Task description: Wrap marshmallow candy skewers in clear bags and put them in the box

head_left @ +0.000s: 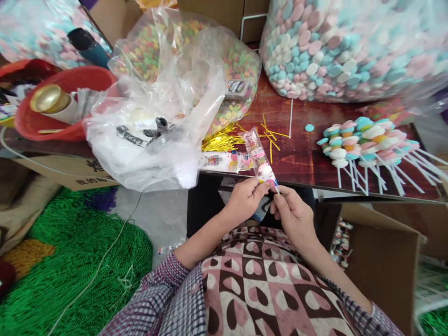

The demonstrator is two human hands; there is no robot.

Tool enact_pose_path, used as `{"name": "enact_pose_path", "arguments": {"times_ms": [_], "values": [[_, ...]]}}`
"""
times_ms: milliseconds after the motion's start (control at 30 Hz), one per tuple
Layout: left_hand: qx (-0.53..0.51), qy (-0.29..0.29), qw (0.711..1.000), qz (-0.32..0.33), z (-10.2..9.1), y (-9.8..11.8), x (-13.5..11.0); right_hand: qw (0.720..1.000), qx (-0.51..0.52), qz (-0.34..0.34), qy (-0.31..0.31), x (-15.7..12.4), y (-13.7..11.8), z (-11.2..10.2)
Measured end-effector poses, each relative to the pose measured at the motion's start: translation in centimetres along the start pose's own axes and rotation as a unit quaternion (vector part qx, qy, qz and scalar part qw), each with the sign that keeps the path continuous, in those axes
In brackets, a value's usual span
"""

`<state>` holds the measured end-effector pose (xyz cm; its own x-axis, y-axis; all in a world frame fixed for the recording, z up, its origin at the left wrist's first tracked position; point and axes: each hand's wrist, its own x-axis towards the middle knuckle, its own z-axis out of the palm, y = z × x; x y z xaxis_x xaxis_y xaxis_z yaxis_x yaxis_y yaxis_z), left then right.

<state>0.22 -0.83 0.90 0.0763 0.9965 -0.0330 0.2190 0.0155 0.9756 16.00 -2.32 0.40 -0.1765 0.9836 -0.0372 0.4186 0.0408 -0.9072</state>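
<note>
A clear printed candy bag point(258, 154) with pastel candy inside slants up over the table's front edge. My left hand point(247, 198) is closed, pinching the bag's lower end between thumb and fingers. Close beside it, my right hand point(294, 210) is closed at the bag's bottom, where a bit of white stick point(278, 189) shows between the fingertips. Just behind the hands lie a stack of flat printed bags point(220, 161) and a bundle of gold twist ties point(224, 139). Several loose ties point(271, 135) are scattered to the right of the bundle.
Marshmallow skewers point(371, 140) on white sticks are heaped at right. Big bags of marshmallows point(329, 51) and ring candies point(241, 65) stand behind. A crumpled plastic bag point(157, 144) and red basin point(31, 128) occupy the left. An open carton point(381, 261) holds wrapped sweets below right.
</note>
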Motion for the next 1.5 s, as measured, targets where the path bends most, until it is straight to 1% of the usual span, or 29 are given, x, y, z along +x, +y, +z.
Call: {"name": "enact_pose_path", "arguments": {"times_ms": [67,133,267,300,367,433,500,533,600,633,733,833,967,1100,1200,1267,1333,1400,1433,1467,1500], "values": [[0.008,-0.02,0.999,0.024,0.1,0.2,0.0,0.998,-0.059,-0.025,0.015,0.2,0.1,-0.2],[0.017,-0.034,0.998,0.043,0.3,0.3,0.0,0.994,-0.099,-0.048,0.009,0.4,0.2,-0.3],[0.031,-0.03,0.997,0.057,0.7,0.0,0.2,0.989,-0.12,-0.082,0.008,0.6,0.4,0.0],[0.025,-0.036,0.998,0.05,0.7,-0.1,0.3,0.99,-0.114,-0.08,0.016,0.6,0.5,0.2],[-0.006,-0.066,0.998,0.012,0.4,-0.3,0.2,0.992,-0.098,-0.066,0.037,0.5,0.7,0.4],[-0.08,-0.089,0.992,-0.043,0.0,-0.4,0.0,0.993,-0.087,-0.054,0.055,0.3,0.9,0.5],[-0.195,-0.074,0.975,-0.082,-0.4,-0.4,0.0,0.993,-0.083,-0.053,0.066,0.2,1.0,0.5],[-0.259,-0.058,0.96,-0.093,-0.6,-0.4,0.0,0.993,-0.082,-0.055,0.068,0.2,1.0,0.5],[-0.374,-0.035,0.92,-0.107,-0.7,-0.2,0.3,0.992,-0.084,-0.066,0.068,0.2,1.0,0.6],[-0.417,-0.035,0.901,-0.113,-0.6,0.0,0.6,0.991,-0.087,-0.073,0.064,0.2,1.0,0.6],[-0.493,-0.047,0.859,-0.128,-0.1,0.6,1.2,0.99,-0.096,-0.093,0.054,0.1,0.7,0.7],[-0.522,-0.044,0.842,-0.131,0.5,1.1,1.4,0.99,-0.092,-0.096,0.042,-0.1,0.5,0.8],[-0.516,-0.047,0.846,-0.126,0.7,1.6,1.1,0.994,-0.053,-0.083,0.034,-0.4,0.2,1.0],[-0.494,-0.045,0.856,-0.143,0.8,2.1,0.8,0.999,0.004,-0.041,0.013,-0.6,-0.6,1.4],[-0.475,-0.059,0.864,-0.157,1.2,1.9,0.9,0.999,0.04,-0.015,0.005,-0.5,-1.3,1.7],[-0.464,-0.075,0.869,-0.154,1.4,1.4,1.0,0.999,0.042,-0.008,-0.004,-0.3,-1.4,1.6],[-0.455,-0.082,0.874,-0.145,1.3,0.9,1.2,0.998,0.028,-0.016,-0.049,0.1,-1.3,0.9],[-0.441,-0.059,0.885,-0.136,1.0,0.4,1.2,0.994,0.011,-0.036,-0.098,0.8,-1.1,-0.6],[-0.431,-0.044,0.892,-0.131,0.8,0.3,1.1,0.994,0.009,-0.044,-0.103,1.2,-1.0,-1.5],[-0.425,-0.043,0.895,-0.129,0.7,0.2,0.9,0.996,0.017,-0.042,-0.075,1.7,-0.9,-2.4],[-0.425,-0.061,0.894,-0.129,0.6,0.2,0.6,0.998,0.039,-0.03,-0.036,2.1,-1.0,-3.2]]}}
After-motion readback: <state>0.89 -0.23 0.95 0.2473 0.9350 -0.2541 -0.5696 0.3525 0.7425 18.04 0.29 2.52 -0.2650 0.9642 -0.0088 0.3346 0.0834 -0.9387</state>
